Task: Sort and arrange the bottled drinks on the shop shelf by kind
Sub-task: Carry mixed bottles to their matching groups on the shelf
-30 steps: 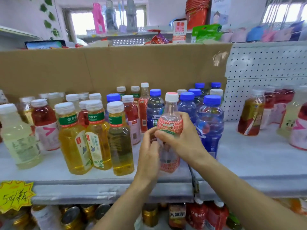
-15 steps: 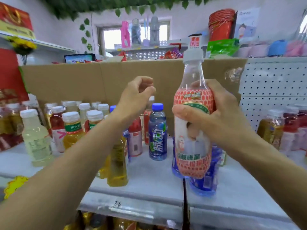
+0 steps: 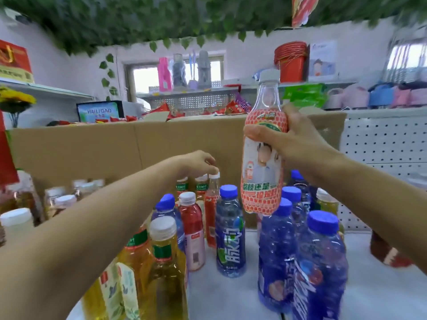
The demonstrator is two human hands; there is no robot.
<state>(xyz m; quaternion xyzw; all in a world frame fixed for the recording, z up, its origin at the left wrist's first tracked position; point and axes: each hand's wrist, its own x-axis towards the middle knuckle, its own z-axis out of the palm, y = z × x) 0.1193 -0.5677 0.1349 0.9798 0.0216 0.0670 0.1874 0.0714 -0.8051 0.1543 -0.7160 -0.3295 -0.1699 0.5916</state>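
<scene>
sorting looks partway, by my reading. in front of the cardboard (image 3: pixel 92 153) the blue bottles (image 3: pixel 321 262) bunch together toward its right end, and the tea bottles (image 3: pixel 166 269) crowd toward its left end. kinds are mixed between them, though: a red bottle (image 3: pixel 193 229) stands among blue caps, and more tea caps show right up against the cardboard. a few reddish bottles (image 3: pixel 383 252) stand past the cardboard's right edge, half hidden by the forearm. so rough groups exist, while the middle needs pulling apart and no neat rows show on the shelf (image 3: pixel 231 296).

the right hand (image 3: pixel 298 144) is wrapped round the upper half of the pink bottle (image 3: pixel 263 176), thumb across the front and fingers behind. it holds the bottle upright in the air, before the cardboard's right part and above the blue caps, not yet set anywhere.

the left hand (image 3: pixel 196 161) reaches in low before the middle of the cardboard, fingers curled downward. its fingertips are at the white cap (image 3: pixel 215 176) of a slim bottle (image 3: pixel 212 204) with a similar pink pattern, which stands close against the cardboard. whether they pinch the cap or only meet it, i cannot tell.
</scene>
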